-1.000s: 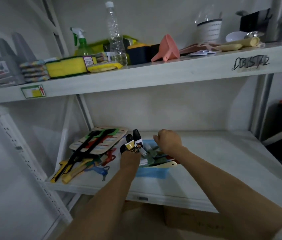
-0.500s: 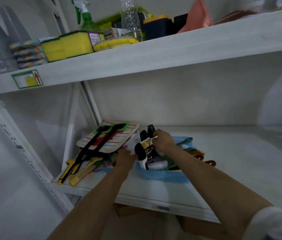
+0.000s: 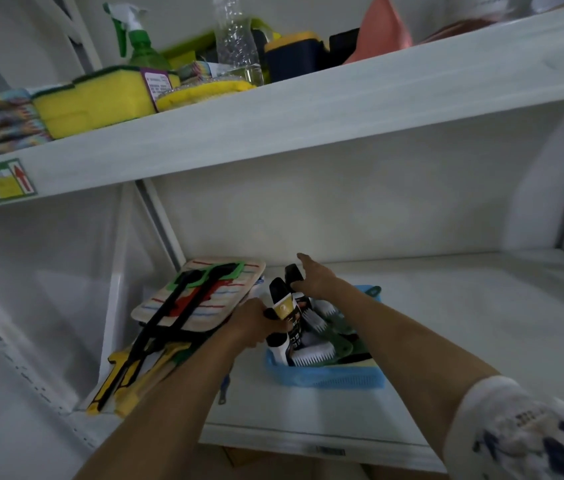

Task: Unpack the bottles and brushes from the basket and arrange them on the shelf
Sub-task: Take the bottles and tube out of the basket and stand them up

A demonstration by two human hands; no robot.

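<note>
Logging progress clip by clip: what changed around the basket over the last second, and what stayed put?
The left hand has moved in and now grips a black-capped bottle at the left end of the blue basket. The right hand has shifted from the brushes toward the back, onto a second bottle; its grasp is unclear. The white brushes, the basket and the tongs stayed put.

The white lower shelf [image 3: 446, 341] carries a blue basket [image 3: 329, 379] near its front edge and, at its left end, a heap of tools [image 3: 142, 368] under a striped board [image 3: 204, 299]. The upper shelf [image 3: 308, 112] bears yellow sponges [image 3: 93, 105], a spray bottle [image 3: 138, 39] and a clear bottle [image 3: 235, 39].
</note>
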